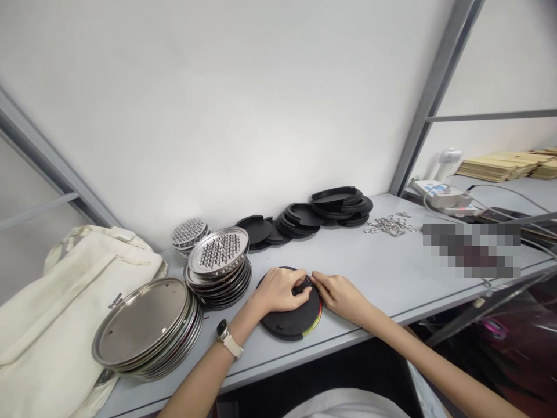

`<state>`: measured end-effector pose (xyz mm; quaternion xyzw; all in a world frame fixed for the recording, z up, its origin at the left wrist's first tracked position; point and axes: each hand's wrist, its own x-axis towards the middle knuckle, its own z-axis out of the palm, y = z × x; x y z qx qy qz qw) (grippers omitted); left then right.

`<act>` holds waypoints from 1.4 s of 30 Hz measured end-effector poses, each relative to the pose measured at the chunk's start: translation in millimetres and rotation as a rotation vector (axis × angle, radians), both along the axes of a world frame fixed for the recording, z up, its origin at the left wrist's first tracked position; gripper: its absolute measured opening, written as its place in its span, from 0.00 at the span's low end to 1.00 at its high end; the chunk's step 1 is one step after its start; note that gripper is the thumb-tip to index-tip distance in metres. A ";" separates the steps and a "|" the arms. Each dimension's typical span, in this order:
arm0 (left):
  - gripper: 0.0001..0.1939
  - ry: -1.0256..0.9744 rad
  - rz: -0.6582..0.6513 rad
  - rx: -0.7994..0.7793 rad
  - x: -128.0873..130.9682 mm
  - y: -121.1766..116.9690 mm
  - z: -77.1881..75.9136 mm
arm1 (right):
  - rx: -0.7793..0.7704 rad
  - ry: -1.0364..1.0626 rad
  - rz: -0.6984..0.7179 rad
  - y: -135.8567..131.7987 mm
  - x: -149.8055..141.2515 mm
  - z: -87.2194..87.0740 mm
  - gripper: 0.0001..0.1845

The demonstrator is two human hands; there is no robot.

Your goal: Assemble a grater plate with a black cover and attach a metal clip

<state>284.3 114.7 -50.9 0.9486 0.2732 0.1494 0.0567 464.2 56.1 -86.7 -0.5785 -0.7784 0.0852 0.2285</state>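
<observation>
A black round disc (287, 322) with a red, yellow and green strip showing along its right edge lies on the table near the front. My left hand (281, 290) rests over its top, thumb and fingers curled round its upper right rim. At that same rim my right hand (337, 295) is closed in a pinch, fingertips against a small metal piece (309, 280) that they partly hide. Left of the disc stand a stack of metal graters (220, 252) and a stack of round metal plates (143, 322).
Several black round holders (300, 215) are piled along the wall. Loose metal hooks (391, 224) lie to their right. A cream cloth bag (78, 290) covers the table's left end. Farther right are a white device with cables (444, 191) and stacked wooden boards (491, 165).
</observation>
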 end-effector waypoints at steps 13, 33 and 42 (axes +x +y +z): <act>0.08 0.000 0.016 -0.018 -0.1 -0.1 1.7 | 0.009 -0.003 0.008 0.4 1.8 -0.8 0.13; 0.09 -0.047 0.018 -0.038 1.9 -0.5 2.9 | -0.030 0.049 0.006 -0.8 4.5 1.1 0.14; 0.09 -0.039 0.030 -0.036 1.8 -0.5 1.2 | -0.055 0.088 0.008 -0.7 4.8 2.3 0.15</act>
